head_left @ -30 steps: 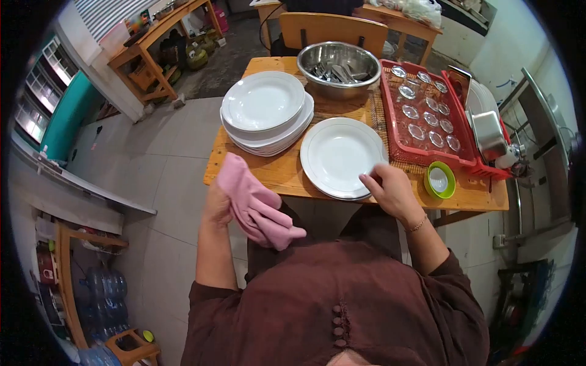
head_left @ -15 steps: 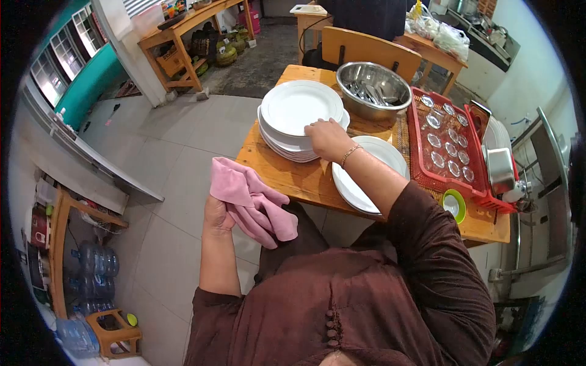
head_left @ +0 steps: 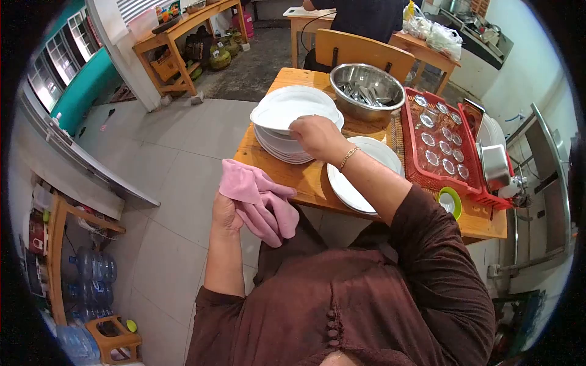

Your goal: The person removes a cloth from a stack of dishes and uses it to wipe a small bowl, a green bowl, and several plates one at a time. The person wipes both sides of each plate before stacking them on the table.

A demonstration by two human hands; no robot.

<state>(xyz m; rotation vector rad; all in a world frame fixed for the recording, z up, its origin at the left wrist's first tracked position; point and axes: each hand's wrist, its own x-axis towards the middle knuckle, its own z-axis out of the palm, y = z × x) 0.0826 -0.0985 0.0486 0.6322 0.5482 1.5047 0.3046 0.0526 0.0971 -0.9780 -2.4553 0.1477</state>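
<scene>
My right hand [head_left: 317, 138] grips the near right rim of a white plate [head_left: 290, 110], which is tilted above a stack of white plates [head_left: 282, 149] at the table's left side. My left hand [head_left: 226, 211] holds a pink cloth [head_left: 259, 198] left of the table's front edge, its folds hanging to the right. Beneath my right forearm lie more white plates [head_left: 360, 177], partly hidden by the arm.
On the wooden table [head_left: 299, 180] stand a steel bowl of cutlery [head_left: 369, 90], a red basket of glasses [head_left: 436, 140] and a green cup [head_left: 450, 203]. Behind an orange chair [head_left: 364, 53] is another person [head_left: 366, 18].
The top plate has been lifted and tilted at its right side, with my right hand on its rim. My left hand and the cloth have shifted slightly right.
</scene>
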